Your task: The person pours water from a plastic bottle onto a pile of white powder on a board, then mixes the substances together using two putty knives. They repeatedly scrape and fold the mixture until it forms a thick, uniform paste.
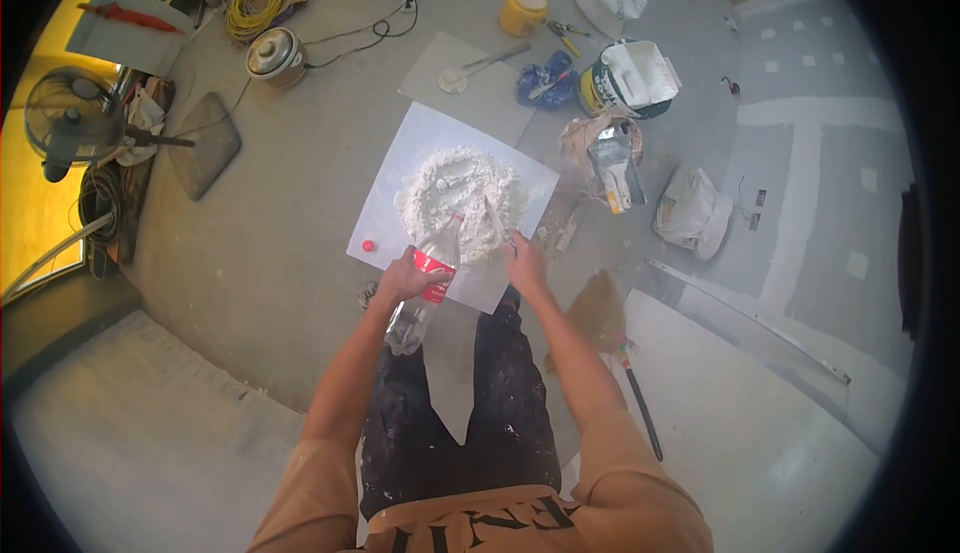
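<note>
While gripping the bottle [437, 267] around its red label with the left hand [405, 278], pinching a slim tool [495, 218] between the thumb and fingers of the right hand [527, 268]. With the left fingers, curled closely about the plastic. Tilted, with neck pointing forward over the near part of the white powder [425, 203] and base back toward the legs. Hard to tell whether any liquid sits inside. With the tool's far end, reaching into the powder just to the right of the bottle's neck.

Heaped broadly on a white board [385, 198], with an uneven, dented top. Near the board's left corner, beside the powder, a red cap [368, 246]. Under the board, the floor [270, 253].

Beyond it, a grey sheet [425, 78], a blue bag [548, 78] and, farther off, a yellow tub [523, 13]. To the right, a bucket [650, 103], a paper bag [578, 141] with a broad blade [610, 150] in its mouth, a white sack [690, 213] and, nearer, a broom [597, 315]. Over to the left, a lidded pot [275, 58] and a fan [75, 133].
</note>
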A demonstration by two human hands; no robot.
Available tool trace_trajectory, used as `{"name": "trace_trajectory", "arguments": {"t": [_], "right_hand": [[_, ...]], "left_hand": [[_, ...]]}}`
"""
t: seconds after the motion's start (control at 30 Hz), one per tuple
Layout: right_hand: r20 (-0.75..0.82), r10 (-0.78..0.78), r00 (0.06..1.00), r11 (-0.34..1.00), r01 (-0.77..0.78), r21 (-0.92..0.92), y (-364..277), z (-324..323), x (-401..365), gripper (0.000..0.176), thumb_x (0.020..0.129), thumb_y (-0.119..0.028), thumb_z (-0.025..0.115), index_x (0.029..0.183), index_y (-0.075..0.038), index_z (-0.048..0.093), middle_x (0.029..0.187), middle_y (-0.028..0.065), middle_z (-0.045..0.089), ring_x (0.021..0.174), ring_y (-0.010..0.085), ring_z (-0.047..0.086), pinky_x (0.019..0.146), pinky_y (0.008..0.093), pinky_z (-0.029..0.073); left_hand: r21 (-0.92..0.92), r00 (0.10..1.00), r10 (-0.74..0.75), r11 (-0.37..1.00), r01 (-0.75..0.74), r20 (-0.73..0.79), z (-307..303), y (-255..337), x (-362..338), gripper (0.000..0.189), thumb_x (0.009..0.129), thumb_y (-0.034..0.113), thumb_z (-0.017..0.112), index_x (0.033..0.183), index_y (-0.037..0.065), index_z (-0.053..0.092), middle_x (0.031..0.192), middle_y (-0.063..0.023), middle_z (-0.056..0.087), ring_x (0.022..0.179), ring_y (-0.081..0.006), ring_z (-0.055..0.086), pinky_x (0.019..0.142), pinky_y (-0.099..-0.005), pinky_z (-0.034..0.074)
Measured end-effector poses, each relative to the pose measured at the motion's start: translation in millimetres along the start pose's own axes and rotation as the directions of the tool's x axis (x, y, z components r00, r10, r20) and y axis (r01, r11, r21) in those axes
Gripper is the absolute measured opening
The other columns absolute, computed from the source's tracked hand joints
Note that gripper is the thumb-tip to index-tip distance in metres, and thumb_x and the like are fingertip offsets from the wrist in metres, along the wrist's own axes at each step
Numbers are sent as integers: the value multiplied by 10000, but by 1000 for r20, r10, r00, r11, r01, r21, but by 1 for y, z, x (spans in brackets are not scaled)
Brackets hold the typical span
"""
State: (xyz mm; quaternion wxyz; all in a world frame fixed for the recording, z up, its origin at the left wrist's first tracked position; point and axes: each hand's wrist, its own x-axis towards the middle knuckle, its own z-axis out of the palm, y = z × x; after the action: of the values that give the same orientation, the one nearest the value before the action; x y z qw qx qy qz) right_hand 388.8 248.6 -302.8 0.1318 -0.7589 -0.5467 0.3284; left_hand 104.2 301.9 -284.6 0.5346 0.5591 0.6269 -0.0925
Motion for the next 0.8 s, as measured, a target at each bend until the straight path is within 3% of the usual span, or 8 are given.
{"name": "trace_trajectory", "arguments": {"t": [0.07, 0.17, 0.3, 0.4, 0.5, 0.57, 0.67, 0.8], "right_hand": [[-92, 82, 992, 993, -73, 88, 6, 2, -18, 380, 976, -215, 632, 1315, -45, 646, 1183, 230, 711, 1098, 435, 665, 919, 507, 532], [-98, 200, 975, 976, -190, 105, 12, 10, -31, 382, 976, -231, 639, 1311, -48, 647, 1113, 247, 724, 1048, 453, 677, 901, 516, 532], [-110, 243, 964, 956, -219, 198, 15, 44, 2, 378, 977, -240, 639, 1302, -48, 653, 1071, 268, 725, 1016, 471, 682, 887, 522, 535], [-195, 186, 963, 962, -138, 235, -24, 53, 39, 382, 979, -256, 634, 1298, -46, 653, 1084, 276, 721, 1025, 470, 682, 889, 519, 536], [-134, 199, 971, 948, -156, 277, -61, 56, 55, 380, 983, -258, 629, 1304, -55, 651, 1099, 272, 722, 1036, 461, 683, 906, 516, 534], [-51, 123, 991, 977, -111, 182, -80, 54, 55, 372, 984, -246, 626, 1306, -61, 653, 1136, 254, 719, 1064, 440, 681, 929, 505, 533], [10, -21, 1000, 995, 20, 97, -68, 59, 34, 364, 986, -231, 622, 1302, -53, 652, 1164, 241, 711, 1084, 424, 677, 941, 495, 533], [42, -78, 996, 997, 78, 9, -31, 35, 18, 363, 987, -221, 616, 1305, -49, 643, 1167, 230, 709, 1086, 417, 676, 938, 492, 535]], "left_hand": [[0, 1000, 2, 1000, -2, -2, 3, -3, 2, 1228, 589, 753, 824, 1394, -110, 486, 1160, -329, 705, 1135, -441, 691, 992, -454, 533], [-14, 1000, -12, 1000, 12, 4, 4, 1, 2, 1223, 595, 748, 823, 1400, -109, 486, 1162, -328, 705, 1137, -438, 691, 993, -449, 533], [17, 999, -26, 1000, 27, -18, 6, -2, 2, 1152, 593, 710, 848, 1365, -82, 527, 1159, -301, 716, 1105, -407, 712, 972, -432, 550], [4, 1000, -25, 1000, 25, -19, 6, -2, -2, 1146, 596, 714, 846, 1357, -81, 529, 1157, -303, 715, 1102, -411, 711, 971, -433, 550], [23, 999, -37, 999, 38, -29, 3, -2, -10, 1133, 597, 713, 850, 1343, -79, 535, 1162, -303, 713, 1104, -413, 708, 971, -436, 550], [47, 998, -55, 997, 57, -34, 0, -6, -15, 1124, 598, 708, 855, 1336, -77, 538, 1169, -303, 711, 1109, -411, 706, 972, -438, 549], [-6, 998, -18, 1000, 18, -68, -4, -15, -21, 1215, 605, 737, 837, 1395, -118, 488, 1217, -330, 685, 1161, -441, 680, 995, -461, 531], [-26, 998, -31, 999, 30, -50, -10, -26, -29, 1216, 611, 727, 841, 1405, -120, 480, 1240, -336, 673, 1178, -447, 669, 1011, -471, 524]]}}
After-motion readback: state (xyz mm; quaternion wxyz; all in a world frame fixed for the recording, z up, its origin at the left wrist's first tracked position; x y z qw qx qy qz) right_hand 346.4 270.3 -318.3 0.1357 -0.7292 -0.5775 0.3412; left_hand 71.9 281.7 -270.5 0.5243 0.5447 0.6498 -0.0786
